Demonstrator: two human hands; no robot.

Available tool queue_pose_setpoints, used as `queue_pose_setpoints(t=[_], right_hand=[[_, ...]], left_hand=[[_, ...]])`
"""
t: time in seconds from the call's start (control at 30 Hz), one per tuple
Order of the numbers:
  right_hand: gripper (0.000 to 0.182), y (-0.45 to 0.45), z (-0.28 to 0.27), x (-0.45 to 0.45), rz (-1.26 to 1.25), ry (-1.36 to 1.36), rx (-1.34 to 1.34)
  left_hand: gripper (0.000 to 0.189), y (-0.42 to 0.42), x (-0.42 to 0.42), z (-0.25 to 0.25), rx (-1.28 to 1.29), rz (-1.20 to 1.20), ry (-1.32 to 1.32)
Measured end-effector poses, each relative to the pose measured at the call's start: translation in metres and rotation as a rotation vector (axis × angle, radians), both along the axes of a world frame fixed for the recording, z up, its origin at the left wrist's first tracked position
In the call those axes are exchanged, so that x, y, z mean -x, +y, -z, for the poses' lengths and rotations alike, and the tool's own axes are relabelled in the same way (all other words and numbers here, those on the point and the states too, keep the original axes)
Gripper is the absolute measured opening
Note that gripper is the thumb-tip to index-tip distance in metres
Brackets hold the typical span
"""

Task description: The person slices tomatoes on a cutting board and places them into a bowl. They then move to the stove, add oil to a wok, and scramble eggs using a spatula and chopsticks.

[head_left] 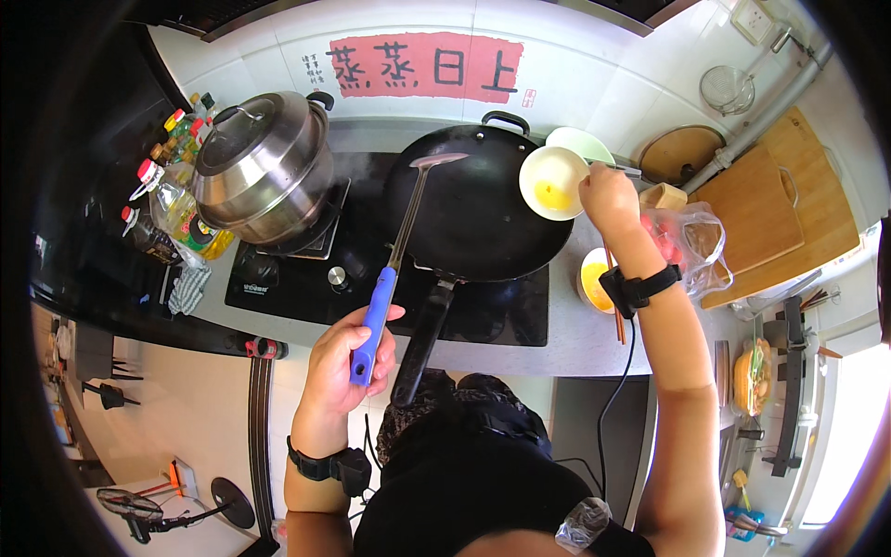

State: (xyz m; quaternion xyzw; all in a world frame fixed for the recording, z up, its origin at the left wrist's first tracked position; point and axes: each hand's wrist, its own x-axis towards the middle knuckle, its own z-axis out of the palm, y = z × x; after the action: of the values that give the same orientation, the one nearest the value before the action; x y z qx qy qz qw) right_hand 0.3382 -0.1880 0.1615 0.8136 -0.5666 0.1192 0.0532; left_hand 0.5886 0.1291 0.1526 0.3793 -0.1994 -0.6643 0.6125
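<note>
My left hand [351, 358] grips the blue plastic handle of a metal spatula [411, 223], whose blade is over the black wok [480, 202]. The wok sits on the stove, its long handle pointing toward me. At the wok's right side my right hand [612, 198] holds a small white bowl [532, 177] by its rim, tilted above the pan. A little yellow liquid lies in that bowl. Below my right hand, another bowl [583, 289] of beaten egg stands on the counter, with wooden chopsticks [619, 324] resting in it.
A lidded steel steamer pot [261, 167] stands on the left burner, with faint steam beside it. Oil and sauce bottles [167, 202] line the left. On the right are a pale green bowl [581, 143], a plastic bag of red produce [672, 240] and wooden cutting boards [759, 209].
</note>
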Motion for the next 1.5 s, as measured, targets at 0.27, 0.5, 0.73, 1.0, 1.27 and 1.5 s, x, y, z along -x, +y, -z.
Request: queue_pose_setpoints(t=[0.27, 0.5, 0.73, 1.0, 1.27, 1.5], right_hand=[[0.011, 0.031, 0.016, -0.028, -0.278, 0.044, 0.349], [0.009, 0.046, -0.004, -0.051, -0.376, 0.02, 0.549], [0.01, 0.046, -0.018, -0.054, -0.389, 0.047, 0.702], [0.012, 0.039, -0.036, -0.052, -0.191, -0.214, 0.453], [0.021, 0.014, -0.008, -0.024, 0.163, -0.654, -0.352], [0.01, 0.013, 0.006, -0.013, -0.158, -0.191, 0.401]], left_hand=[[0.047, 0.006, -0.035, 0.015, -0.059, 0.031, -0.001], [0.044, 0.009, -0.053, 0.019, -0.062, 0.082, 0.03], [0.041, 0.01, -0.057, 0.018, -0.057, 0.112, 0.06], [0.047, 0.008, -0.056, 0.029, -0.072, 0.112, 0.04], [0.048, 0.004, -0.047, 0.027, -0.063, 0.116, 0.016], [0.047, -0.003, -0.037, 0.029, -0.068, 0.107, 0.013]])
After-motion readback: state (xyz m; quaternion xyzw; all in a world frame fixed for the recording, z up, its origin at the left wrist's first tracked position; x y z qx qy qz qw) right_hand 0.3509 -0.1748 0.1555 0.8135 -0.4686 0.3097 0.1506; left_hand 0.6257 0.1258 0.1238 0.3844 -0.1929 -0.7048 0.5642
